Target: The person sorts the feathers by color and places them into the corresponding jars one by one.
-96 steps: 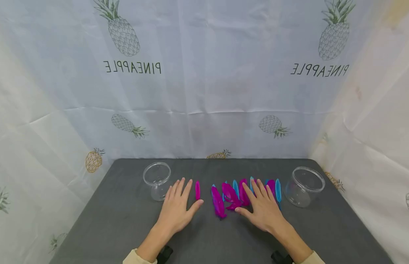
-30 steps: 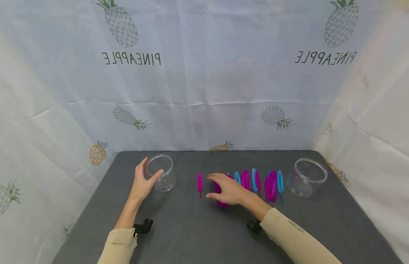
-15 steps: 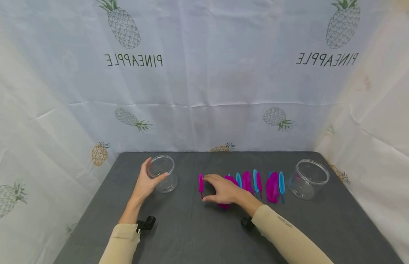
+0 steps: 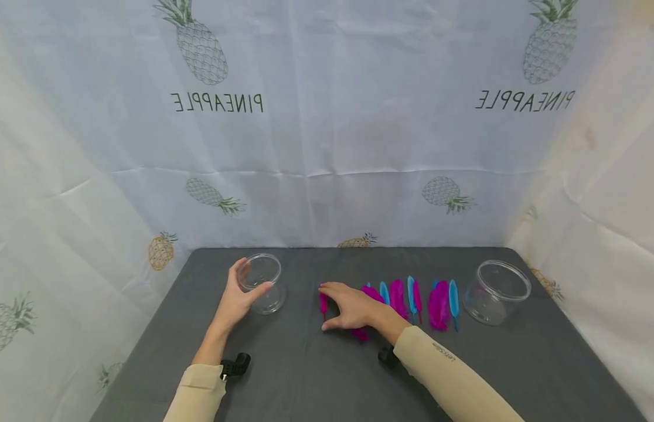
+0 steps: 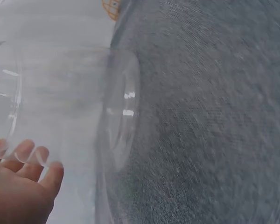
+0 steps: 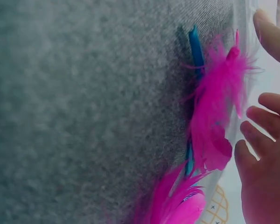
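My left hand holds the left clear plastic jar, thumb on the near side and fingers round its left side. In the left wrist view, fingertips press against the wall of the jar near its rim. My right hand hovers at the leftmost pink feather, thumb and fingers apart on either side of it. The right wrist view shows the right hand with spread fingers beside a fluffy magenta feather and a blue quill. The right forearm partly hides some feathers.
A row of magenta feathers and blue feathers lies on the dark grey table. At its right end stands a second clear jar. Behind hangs a pineapple-print curtain.
My left hand has gone from lying flat near the left jar to gripping it. My right hand has moved left, from over the row to the leftmost pink feather.
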Available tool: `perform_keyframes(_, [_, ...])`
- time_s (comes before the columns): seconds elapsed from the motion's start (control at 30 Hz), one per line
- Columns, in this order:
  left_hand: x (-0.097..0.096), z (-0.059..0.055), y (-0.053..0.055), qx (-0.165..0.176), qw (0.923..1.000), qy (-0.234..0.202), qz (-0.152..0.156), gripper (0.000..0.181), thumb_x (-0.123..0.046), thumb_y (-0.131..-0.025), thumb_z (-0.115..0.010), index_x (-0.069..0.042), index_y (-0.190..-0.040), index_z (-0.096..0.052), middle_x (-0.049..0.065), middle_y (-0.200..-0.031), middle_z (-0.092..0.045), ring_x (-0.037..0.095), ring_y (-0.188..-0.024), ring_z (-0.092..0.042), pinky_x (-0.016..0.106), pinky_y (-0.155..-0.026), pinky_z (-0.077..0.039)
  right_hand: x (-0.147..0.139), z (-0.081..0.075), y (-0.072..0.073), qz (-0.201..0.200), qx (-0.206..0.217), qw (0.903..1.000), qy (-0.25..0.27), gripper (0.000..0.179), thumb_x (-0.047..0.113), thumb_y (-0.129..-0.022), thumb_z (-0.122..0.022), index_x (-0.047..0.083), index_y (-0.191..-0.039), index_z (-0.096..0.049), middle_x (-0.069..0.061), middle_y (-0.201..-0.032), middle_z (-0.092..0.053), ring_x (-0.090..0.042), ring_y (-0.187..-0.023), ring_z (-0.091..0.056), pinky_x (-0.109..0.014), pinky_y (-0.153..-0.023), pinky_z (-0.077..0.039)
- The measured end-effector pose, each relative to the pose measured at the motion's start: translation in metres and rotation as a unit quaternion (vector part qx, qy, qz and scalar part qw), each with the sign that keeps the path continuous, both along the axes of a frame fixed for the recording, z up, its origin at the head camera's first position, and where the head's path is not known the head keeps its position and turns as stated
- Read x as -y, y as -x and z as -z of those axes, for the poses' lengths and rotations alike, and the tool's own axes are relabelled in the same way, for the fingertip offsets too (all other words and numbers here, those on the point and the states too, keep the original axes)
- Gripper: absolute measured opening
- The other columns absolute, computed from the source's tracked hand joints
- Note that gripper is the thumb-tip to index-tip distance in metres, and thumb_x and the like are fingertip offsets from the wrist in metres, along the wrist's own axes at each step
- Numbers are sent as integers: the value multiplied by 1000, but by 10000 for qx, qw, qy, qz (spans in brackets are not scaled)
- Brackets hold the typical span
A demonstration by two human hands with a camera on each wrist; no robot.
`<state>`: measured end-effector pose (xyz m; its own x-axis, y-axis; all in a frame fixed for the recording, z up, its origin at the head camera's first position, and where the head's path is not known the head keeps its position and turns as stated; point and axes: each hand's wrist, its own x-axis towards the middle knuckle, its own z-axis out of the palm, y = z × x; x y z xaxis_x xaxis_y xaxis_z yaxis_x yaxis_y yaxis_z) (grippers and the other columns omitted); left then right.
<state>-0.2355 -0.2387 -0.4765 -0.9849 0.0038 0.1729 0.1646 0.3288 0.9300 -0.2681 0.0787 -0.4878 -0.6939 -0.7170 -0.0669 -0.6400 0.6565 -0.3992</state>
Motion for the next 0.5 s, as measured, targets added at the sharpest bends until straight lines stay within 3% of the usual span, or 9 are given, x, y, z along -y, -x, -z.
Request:
perform_keyframes(0.33, [1,2,0,77,9999,71,85,95,-27,-94,-75,-13,-161,-9,18,-165,-19,36,-153,-17,60,-120,-18,2,9,8,53,86,9996,-251,88,56,-88,-74,9,-155,-42,-7,-162,-35,-25,-151,-29,-44,-121,-29])
perform_keyframes(0.5, [0,2,-4,60,9999,46,127,95,-26,-94,-75,-13,-161,-9,19,-165,-20,36,-153,-17,61,-120,-18,4,8,7,59,55,9996,-281,79,58,-91,-69,10,-150,-49,-6,-161,-38,-24,-151,-30,-43,-121,-30])
